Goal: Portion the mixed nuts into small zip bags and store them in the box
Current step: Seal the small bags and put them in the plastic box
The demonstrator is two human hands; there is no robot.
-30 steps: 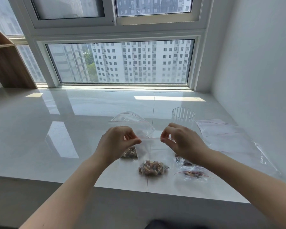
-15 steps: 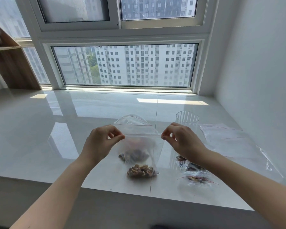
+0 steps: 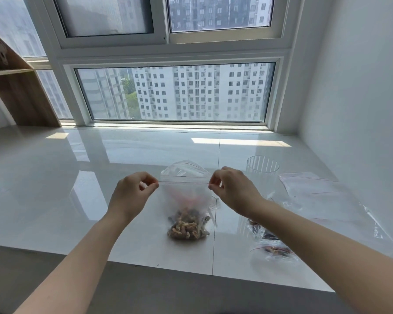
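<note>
Clear plastic, the bag (image 3: 183,196) hangs above the sill (image 3: 55,189) with nuts (image 3: 187,227) sunk low, my left hand (image 3: 132,196) and right hand (image 3: 233,191) pinching its top corners taut, probably so the zip lies straight for sealing.

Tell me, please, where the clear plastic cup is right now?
In the head view, the clear plastic cup stands on the white counter right of centre, just behind the right hand and left of the empty bags.
</note>
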